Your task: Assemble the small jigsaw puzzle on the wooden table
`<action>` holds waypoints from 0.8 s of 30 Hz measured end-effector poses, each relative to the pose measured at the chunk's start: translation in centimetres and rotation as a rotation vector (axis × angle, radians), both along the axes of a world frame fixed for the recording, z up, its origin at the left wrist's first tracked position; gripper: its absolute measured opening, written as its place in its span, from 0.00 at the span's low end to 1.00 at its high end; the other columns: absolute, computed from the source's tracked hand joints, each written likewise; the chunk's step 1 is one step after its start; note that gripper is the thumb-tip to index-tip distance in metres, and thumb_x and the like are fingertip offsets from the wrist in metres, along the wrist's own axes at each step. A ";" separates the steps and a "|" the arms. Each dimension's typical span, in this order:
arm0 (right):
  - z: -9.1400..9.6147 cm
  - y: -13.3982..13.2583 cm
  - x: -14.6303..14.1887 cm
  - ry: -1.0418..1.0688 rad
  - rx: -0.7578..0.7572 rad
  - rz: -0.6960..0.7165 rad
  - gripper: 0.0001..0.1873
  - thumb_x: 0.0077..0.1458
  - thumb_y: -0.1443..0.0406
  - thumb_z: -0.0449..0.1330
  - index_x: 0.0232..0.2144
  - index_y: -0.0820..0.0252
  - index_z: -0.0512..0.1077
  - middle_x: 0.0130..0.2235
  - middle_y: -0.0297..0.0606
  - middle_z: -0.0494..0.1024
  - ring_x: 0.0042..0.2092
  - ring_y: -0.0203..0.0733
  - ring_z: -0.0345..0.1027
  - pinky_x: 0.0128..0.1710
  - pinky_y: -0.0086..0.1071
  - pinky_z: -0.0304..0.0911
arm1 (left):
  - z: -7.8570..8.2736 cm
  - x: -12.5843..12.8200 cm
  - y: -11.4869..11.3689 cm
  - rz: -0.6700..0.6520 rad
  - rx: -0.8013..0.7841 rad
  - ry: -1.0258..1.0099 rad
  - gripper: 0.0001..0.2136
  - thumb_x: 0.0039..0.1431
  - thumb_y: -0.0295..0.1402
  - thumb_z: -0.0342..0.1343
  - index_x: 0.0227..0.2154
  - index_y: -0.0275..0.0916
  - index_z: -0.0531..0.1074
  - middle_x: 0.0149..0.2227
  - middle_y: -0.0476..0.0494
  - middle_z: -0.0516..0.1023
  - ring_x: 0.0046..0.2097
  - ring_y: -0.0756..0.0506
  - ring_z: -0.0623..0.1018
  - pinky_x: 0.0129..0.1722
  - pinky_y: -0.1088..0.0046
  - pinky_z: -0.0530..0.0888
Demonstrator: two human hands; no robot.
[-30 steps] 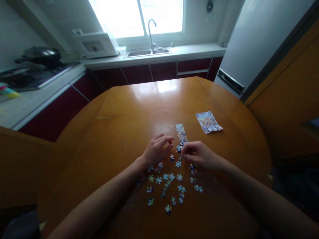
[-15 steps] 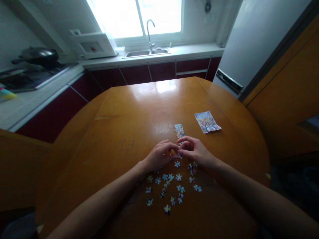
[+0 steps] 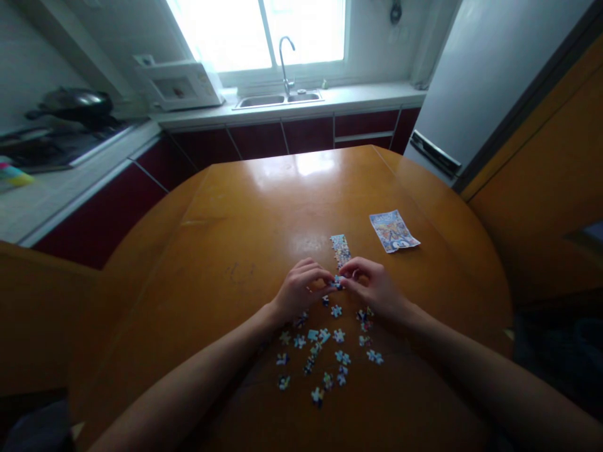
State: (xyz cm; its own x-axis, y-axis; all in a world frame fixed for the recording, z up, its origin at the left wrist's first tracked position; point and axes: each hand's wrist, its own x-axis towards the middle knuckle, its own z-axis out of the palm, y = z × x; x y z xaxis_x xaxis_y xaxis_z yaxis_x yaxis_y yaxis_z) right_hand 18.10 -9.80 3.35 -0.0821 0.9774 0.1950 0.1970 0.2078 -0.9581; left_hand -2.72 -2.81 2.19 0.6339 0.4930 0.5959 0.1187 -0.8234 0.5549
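One narrow puzzle strip [image 3: 340, 247] is already joined on the desk [image 3: 264, 213]; many loose pieces [image 3: 339, 336] lie not yet joined. Near the strip's lower end, left hand [image 3: 300, 289] and right hand [image 3: 377, 287] both have closed grip on a small section [image 3: 338, 283].

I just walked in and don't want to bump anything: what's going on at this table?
A person's left hand and right hand meet with their fingertips at small blue, white and dark jigsaw pieces, by the near end of a narrow, multicoloured assembled jigsaw strip. How firmly either grips is too small to tell. Loose multicoloured jigsaw pieces lie scattered nearer the person on the brown wooden table. A colourful printed sheet lies right of the strip.
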 end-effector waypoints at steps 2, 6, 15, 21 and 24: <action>0.2 0.0 0.3 -0.127 0.147 0.032 0.04 0.58 0.63 0.65 0.36 0.57 0.76 0.38 0.39 0.78 0.41 0.42 0.72 0.42 0.39 0.68 | -0.1 0.0 0.1 0.011 -0.013 0.006 0.06 0.60 0.36 0.66 0.36 0.40 0.77 0.32 0.48 0.80 0.35 0.48 0.75 0.37 0.71 0.73; -0.2 0.0 0.5 -0.223 0.274 0.100 0.03 0.61 0.65 0.62 0.36 0.56 0.78 0.39 0.40 0.79 0.43 0.42 0.72 0.44 0.40 0.69 | -0.1 -0.1 0.0 0.005 -0.034 0.027 0.06 0.60 0.36 0.65 0.36 0.40 0.77 0.32 0.48 0.80 0.36 0.48 0.74 0.38 0.70 0.73; 0.0 0.8 1.4 -0.339 0.311 0.045 0.05 0.61 0.65 0.61 0.36 0.57 0.79 0.38 0.42 0.80 0.41 0.44 0.73 0.43 0.41 0.69 | -0.3 -0.5 0.6 0.072 -0.086 0.093 0.15 0.58 0.41 0.66 0.45 0.40 0.74 0.37 0.45 0.79 0.41 0.45 0.75 0.44 0.66 0.73; -0.7 2.8 2.2 -0.516 0.336 0.086 0.07 0.62 0.67 0.60 0.35 0.57 0.79 0.38 0.42 0.80 0.42 0.44 0.72 0.44 0.41 0.68 | -0.5 -0.5 1.0 0.205 -0.011 0.189 0.06 0.66 0.28 0.55 0.43 0.39 0.75 0.38 0.44 0.77 0.44 0.44 0.72 0.46 0.64 0.72; -1.5 3.6 2.1 -0.604 0.380 0.145 0.09 0.63 0.67 0.58 0.34 0.57 0.79 0.38 0.42 0.80 0.42 0.44 0.70 0.44 0.40 0.67 | -0.6 -0.6 1.1 0.182 0.045 0.245 0.09 0.65 0.25 0.54 0.43 0.40 0.77 0.39 0.43 0.76 0.44 0.43 0.70 0.46 0.64 0.72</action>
